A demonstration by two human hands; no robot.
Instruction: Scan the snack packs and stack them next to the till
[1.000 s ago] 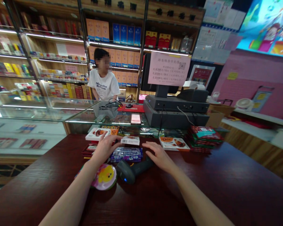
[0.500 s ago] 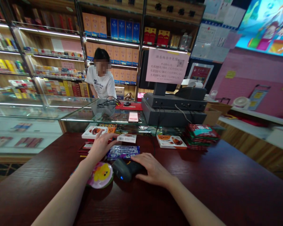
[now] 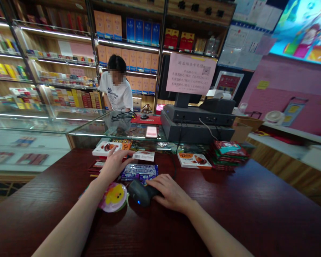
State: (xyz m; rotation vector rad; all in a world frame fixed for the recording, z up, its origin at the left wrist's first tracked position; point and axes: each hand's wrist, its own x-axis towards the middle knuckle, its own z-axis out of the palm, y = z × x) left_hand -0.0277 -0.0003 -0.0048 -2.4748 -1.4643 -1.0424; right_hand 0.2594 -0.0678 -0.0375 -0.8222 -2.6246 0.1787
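Observation:
My right hand (image 3: 169,192) lies over the handle of a dark barcode scanner (image 3: 139,192) on the dark red counter (image 3: 256,214), fingers curled round it. My left hand (image 3: 114,165) rests with fingers spread on a stack of flat snack boxes (image 3: 107,148), beside a small white box (image 3: 143,155). A blue-and-silver packet (image 3: 139,171) lies between my hands. Under my left forearm sits a round pink lid with a yellow duck (image 3: 113,197).
An orange-and-white box (image 3: 194,160) and a stack of red-green packets (image 3: 228,151) lie to the right. Behind stand a glass display case (image 3: 69,125), a till with monitor (image 3: 192,121) and a person in a white T-shirt (image 3: 117,91) before stocked shelves.
My right hand moved left and down onto the scanner and closed round its handle. My left hand stayed on the boxes.

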